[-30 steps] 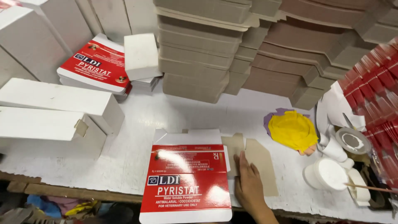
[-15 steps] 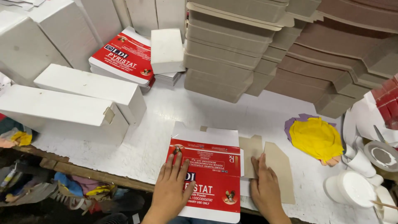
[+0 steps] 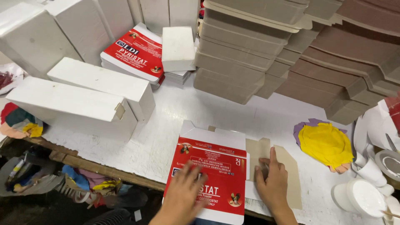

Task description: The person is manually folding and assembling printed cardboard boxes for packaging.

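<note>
White paper covers the worktable (image 3: 287,114), and on its near edge we log one flat carton blank (image 3: 208,175), unfolded, its long axis running away from us toward the stacks, with the white top flaps pointing away and the lower end reaching the table's edge. Its face is glossy red with white borders and flaps, small round pictures near the upper left and lower right corners, and printed lines, the upper ones upside down to us. Our left hand (image 3: 183,196) lies open and flat on the lower red panel, fingers spread, palm down, gripping nothing. Our right hand (image 3: 273,183) is likewise open, fingers together and pressed flat where the blank's right edge meets a brown cardboard piece (image 3: 291,175) lying just beside and partly under it. Further items: a stack of matching red blanks (image 3: 135,56) at the back left, with a small white box (image 3: 178,48) sitting partly on it; long white boxes (image 3: 75,104) lying at the left; tall piles of grey and brown board (image 3: 300,54) at the rear; a yellow cloth (image 3: 325,143) on a purple scrap to the right; a white tub (image 3: 360,198) at the far right.
</note>
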